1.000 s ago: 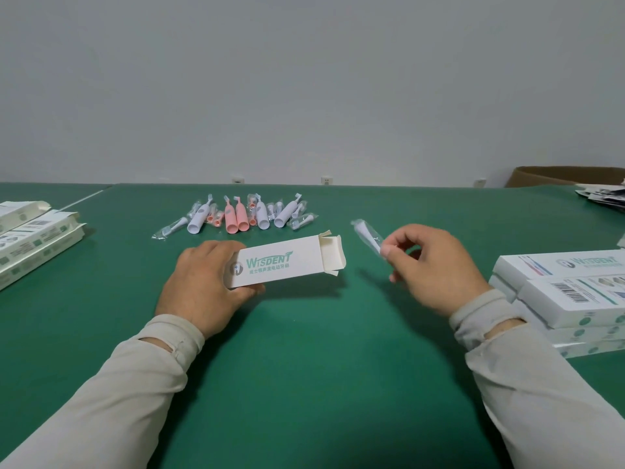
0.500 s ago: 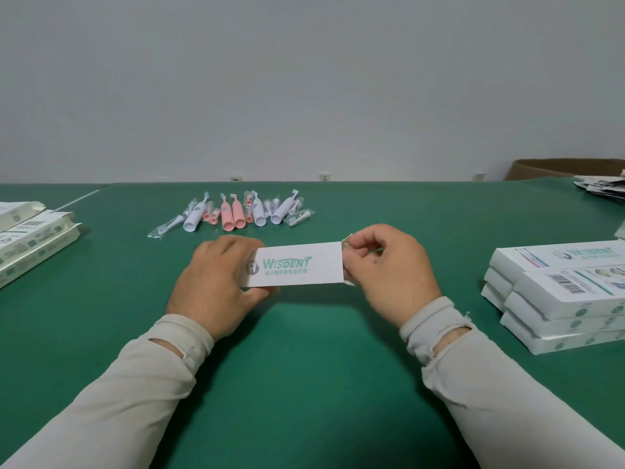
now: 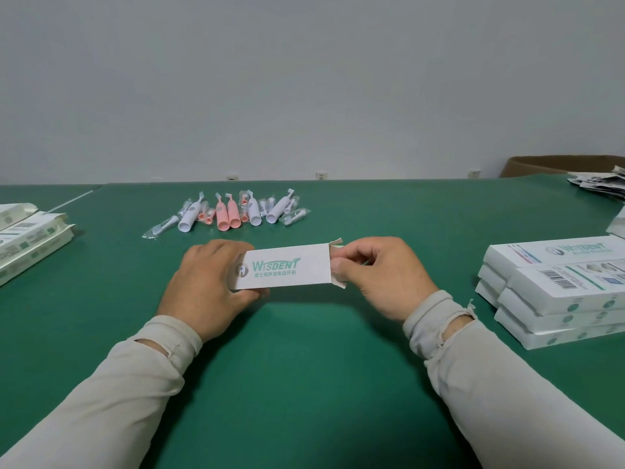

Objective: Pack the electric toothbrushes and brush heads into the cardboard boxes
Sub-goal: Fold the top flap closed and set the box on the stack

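Stretching wide and bare, the green table point(image 3: 304, 384) is leaving open room between the sleeves and toward the near edge, and more bare green between the hands and the far row of goods. The left hand point(image 3: 206, 282) is gripping the left end of the white box point(image 3: 287, 267), fingers curled behind it and thumb under its lower edge. The right hand point(image 3: 375, 275) is pinching at the box's right end, thumb and forefinger curled at the flaps point(image 3: 336, 243), which are sticking out slightly at the top and bottom corners. The box is being held level just above the table, printed face toward the camera.

Beyond it, the white and pink toothbrushes point(image 3: 226, 216) and wrapped brush heads point(image 3: 296, 216) are lying in a loose row, well apart from the hands. A stack of packed boxes point(image 3: 554, 292) is sitting to the right, near the right forearm, narrowing the room on that side. Flat box blanks point(image 3: 30, 238) are lying at the left edge, and a heap of papers point(image 3: 602, 184) at the far right before a brown carton point(image 3: 558, 164).

Compared with a second ago, the right hand is no longer holding a wrapped brush head in the air; it has come in to the box end, and the flaps that were standing wide open are now mostly folded in.
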A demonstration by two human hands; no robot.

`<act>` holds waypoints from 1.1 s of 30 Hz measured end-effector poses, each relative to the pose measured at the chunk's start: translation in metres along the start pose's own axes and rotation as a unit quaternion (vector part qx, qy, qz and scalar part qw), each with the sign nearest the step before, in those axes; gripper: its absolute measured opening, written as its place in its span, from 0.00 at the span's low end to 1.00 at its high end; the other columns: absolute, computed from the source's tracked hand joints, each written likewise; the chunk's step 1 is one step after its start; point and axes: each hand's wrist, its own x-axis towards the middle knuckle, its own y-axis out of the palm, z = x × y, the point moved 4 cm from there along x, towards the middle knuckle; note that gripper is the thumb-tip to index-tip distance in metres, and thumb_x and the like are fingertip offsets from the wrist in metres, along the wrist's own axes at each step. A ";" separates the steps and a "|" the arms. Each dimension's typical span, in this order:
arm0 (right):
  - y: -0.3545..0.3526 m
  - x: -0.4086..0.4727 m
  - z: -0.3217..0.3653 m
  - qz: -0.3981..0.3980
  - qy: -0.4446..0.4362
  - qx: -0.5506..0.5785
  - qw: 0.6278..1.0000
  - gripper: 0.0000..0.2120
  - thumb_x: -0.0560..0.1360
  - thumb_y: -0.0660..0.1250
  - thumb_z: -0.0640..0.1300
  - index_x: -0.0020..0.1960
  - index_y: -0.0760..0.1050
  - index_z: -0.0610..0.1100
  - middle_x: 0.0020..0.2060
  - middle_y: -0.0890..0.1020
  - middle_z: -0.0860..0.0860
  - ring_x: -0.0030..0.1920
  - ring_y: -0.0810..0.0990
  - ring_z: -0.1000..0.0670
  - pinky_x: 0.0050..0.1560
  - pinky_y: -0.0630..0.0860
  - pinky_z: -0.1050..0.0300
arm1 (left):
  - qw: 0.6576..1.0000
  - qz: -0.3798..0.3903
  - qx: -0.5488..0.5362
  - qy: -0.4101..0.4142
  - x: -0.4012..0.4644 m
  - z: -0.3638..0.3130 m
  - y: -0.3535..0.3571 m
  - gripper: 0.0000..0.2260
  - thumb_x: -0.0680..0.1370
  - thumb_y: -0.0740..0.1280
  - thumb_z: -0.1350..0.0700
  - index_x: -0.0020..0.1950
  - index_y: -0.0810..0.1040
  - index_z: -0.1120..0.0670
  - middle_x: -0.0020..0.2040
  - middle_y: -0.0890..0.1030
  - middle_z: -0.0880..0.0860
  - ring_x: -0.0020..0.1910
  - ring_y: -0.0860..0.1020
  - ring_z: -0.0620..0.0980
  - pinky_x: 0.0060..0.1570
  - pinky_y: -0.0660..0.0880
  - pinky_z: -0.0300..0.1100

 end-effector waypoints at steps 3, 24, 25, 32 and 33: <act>0.001 0.000 0.002 0.063 -0.021 -0.012 0.998 0.11 0.76 0.68 0.36 0.42 0.86 0.48 0.34 0.83 0.54 0.33 0.73 0.60 0.40 0.70 0.65 | 0.999 0.025 -0.025 0.005 -0.001 -0.002 0.003 0.27 0.65 0.74 0.37 0.62 0.75 0.40 0.57 0.74 0.39 0.59 0.69 0.49 0.58 0.68 0.47; -0.007 -0.003 0.002 0.009 -0.090 0.006 0.996 0.09 0.75 0.74 0.41 0.53 0.84 0.51 0.55 0.80 0.52 0.48 0.81 0.55 0.55 0.76 0.64 | 0.998 0.009 -0.066 -0.008 0.002 0.005 0.002 0.26 0.64 0.76 0.39 0.60 0.75 0.41 0.56 0.75 0.42 0.59 0.71 0.52 0.57 0.66 0.45; -0.005 -0.003 0.001 0.001 -0.089 0.007 0.996 0.09 0.74 0.74 0.41 0.53 0.85 0.50 0.54 0.80 0.52 0.47 0.80 0.54 0.54 0.76 0.65 | 0.998 0.008 -0.065 -0.007 0.002 0.004 0.002 0.26 0.64 0.76 0.39 0.61 0.76 0.41 0.56 0.75 0.42 0.59 0.71 0.52 0.58 0.66 0.45; 0.003 -0.005 0.002 -0.036 -0.113 0.013 0.993 0.13 0.76 0.71 0.41 0.56 0.79 0.56 0.52 0.81 0.58 0.40 0.77 0.57 0.44 0.74 0.67 | 0.999 -0.001 -0.033 -0.019 0.003 0.006 0.001 0.26 0.66 0.76 0.38 0.62 0.75 0.42 0.59 0.76 0.43 0.61 0.71 0.52 0.58 0.67 0.47; 0.004 -0.004 0.001 -0.040 -0.094 0.055 0.993 0.13 0.76 0.71 0.42 0.56 0.76 0.57 0.51 0.82 0.57 0.38 0.76 0.58 0.44 0.75 0.66 | 0.999 -0.001 -0.029 -0.020 0.003 0.006 0.000 0.26 0.67 0.75 0.38 0.62 0.75 0.42 0.59 0.76 0.44 0.61 0.71 0.52 0.58 0.68 0.47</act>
